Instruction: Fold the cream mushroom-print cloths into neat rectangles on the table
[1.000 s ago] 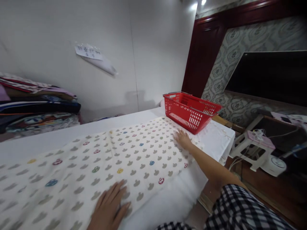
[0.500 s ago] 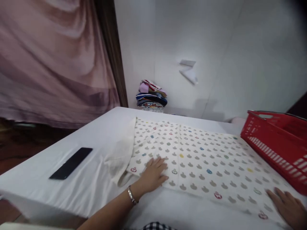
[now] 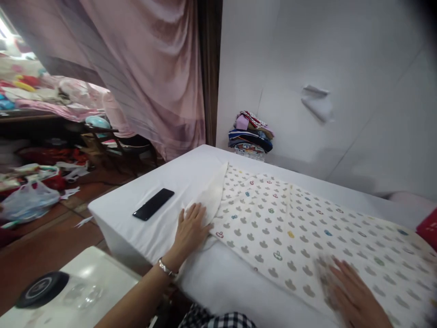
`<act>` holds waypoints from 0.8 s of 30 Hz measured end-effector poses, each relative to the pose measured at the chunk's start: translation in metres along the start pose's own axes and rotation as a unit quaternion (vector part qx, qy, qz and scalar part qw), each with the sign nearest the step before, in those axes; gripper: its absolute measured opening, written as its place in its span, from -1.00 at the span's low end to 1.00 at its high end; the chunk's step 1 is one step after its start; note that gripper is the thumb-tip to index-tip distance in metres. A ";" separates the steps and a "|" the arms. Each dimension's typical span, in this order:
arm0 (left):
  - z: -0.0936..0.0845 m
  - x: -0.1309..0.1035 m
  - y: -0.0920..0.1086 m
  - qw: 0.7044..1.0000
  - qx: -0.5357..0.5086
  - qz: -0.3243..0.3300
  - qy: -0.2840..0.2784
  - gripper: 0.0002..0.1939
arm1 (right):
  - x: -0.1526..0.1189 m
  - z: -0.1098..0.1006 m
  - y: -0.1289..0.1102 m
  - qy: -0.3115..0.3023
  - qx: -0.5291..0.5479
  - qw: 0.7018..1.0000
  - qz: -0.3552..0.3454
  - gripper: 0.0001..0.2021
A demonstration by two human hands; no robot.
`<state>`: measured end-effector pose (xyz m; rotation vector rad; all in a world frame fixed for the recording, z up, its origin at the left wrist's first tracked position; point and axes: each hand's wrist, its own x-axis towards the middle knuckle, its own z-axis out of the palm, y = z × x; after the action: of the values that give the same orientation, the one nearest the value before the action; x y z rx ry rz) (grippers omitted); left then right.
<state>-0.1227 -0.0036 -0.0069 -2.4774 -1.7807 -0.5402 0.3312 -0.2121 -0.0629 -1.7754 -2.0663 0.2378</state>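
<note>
So the view had swung left, and the white-covered table (image 3: 194, 165) showed its far-left corner again. The cream printed fabric (image 3: 273, 218) was lying across it, mostly flat, with a plain pale strip at its left end. The red basket (image 3: 428, 230) had shrunk to a corner at the frame edge. Main change: the left hand (image 3: 191, 230) had shifted from the print onto that plain end, palm down, thumb apart from the fingers, no pinch that I could see. My read is the work was now centred on that end. The right hand (image 3: 357, 291) was over the print, fingers out, but blurry, so can't tell if it was pressing. Black smartphone (image 3: 153, 205) hadn't budged, just left of the hand with the silver bracelet (image 3: 167, 269).
</note>
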 end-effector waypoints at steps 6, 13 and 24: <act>-0.012 -0.031 -0.016 0.995 -0.038 -0.096 0.003 -0.46 | 0.063 0.042 -0.096 0.038 0.005 0.998 -0.041 -0.40; -0.016 -0.025 -0.035 0.948 -0.207 -0.241 -0.023 -0.64 | 0.142 0.060 -0.204 -0.028 0.013 0.980 -0.197 -0.53; -0.013 0.015 -0.037 0.586 -0.747 -0.314 -0.034 -0.68 | 0.207 0.075 -0.223 -0.084 0.088 0.989 -0.086 -0.66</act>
<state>-0.1561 0.0193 0.0038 -1.8868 -2.7859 -3.1063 0.0757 -0.0400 -0.0060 -1.5088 -2.2242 0.5169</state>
